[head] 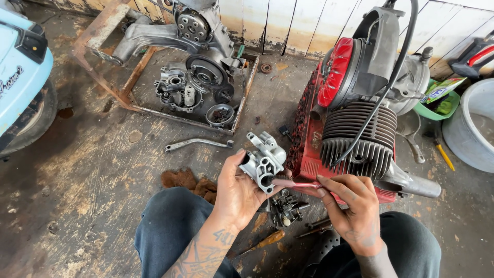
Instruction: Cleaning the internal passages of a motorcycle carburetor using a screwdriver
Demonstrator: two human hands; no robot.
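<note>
In the middle of the frame, the left hand (237, 193) holds a small silver metal part (263, 160). The right hand (352, 203) holds a pink brush (296, 184), and its tip touches the part. To the right sits an engine (360, 136) with dark fins on a red crate (306, 154). At the upper left, more engine pieces (198, 87) lie in a rusty tray (131, 77). A bent metal lever (198, 143) lies on the dirty floor (87, 180).
</note>
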